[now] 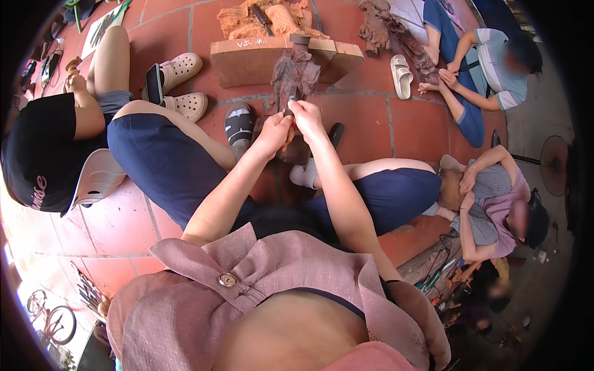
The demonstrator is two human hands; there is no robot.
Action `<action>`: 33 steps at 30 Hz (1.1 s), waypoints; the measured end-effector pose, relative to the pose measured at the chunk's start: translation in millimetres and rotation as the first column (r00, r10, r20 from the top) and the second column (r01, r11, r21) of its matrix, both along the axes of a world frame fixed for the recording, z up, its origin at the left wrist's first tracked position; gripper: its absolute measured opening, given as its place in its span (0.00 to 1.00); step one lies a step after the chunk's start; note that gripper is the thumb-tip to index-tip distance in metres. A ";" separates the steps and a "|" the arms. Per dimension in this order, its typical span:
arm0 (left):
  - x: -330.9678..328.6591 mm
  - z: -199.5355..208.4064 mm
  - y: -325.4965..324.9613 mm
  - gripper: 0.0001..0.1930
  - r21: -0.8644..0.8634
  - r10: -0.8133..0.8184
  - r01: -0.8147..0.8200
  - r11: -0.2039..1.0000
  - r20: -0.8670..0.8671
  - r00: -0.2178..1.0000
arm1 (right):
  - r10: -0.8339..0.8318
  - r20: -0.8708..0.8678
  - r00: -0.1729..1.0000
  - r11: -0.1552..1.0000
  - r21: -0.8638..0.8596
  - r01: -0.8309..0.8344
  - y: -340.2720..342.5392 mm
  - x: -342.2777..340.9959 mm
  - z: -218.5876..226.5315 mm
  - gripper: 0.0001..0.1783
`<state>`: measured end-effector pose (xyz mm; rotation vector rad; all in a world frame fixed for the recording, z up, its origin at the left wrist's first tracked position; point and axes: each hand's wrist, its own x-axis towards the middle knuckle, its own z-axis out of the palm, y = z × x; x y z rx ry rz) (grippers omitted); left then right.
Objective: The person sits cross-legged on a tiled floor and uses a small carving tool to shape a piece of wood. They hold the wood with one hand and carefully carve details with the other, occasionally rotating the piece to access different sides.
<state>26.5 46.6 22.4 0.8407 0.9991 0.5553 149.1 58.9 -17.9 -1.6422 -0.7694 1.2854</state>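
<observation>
In front of me a dark brown carved wooden figure [297, 73] leans against a thick light-wood block [238, 69]. My left hand [276, 133] is closed at its lower part, the fingers curled. Close beside it, nearly touching, my right hand [307, 119] is closed too, with its thumb stretched forward along a small dark piece at the carving. What exactly the fingers grip is too small and covered to make out. Both forearms reach forward between my bent knees.
An orange wood carving [278, 20] lies on the block, with a dark-handled tool [262, 18] on it. Beige clogs [180, 73] and a phone [154, 83] are at the left. A white sandal [401, 76] lies right, near a co-worker holding another dark carving [411, 54]. More people sit left and right.
</observation>
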 end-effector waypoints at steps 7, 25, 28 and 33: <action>11.3 15.5 47.0 0.12 0.081 0.012 -0.022 0.996 0.131 0.991 | -0.027 0.184 0.982 0.983 0.182 -0.007 32.5 4.1 57.3 0.15; 7.3 19.9 45.4 0.13 0.069 0.009 -0.015 0.998 0.094 0.996 | -0.070 0.219 0.973 0.973 0.229 0.019 39.7 3.9 23.7 0.18; 10.4 6.3 47.1 0.13 0.094 -0.001 -0.009 0.995 0.110 0.994 | -0.088 0.123 0.988 0.981 0.185 0.064 37.5 5.4 22.2 0.18; 7.2 19.9 38.8 0.13 0.025 0.037 -0.039 0.999 0.090 0.995 | -0.061 0.081 0.995 0.980 0.194 0.044 34.4 4.1 19.5 0.17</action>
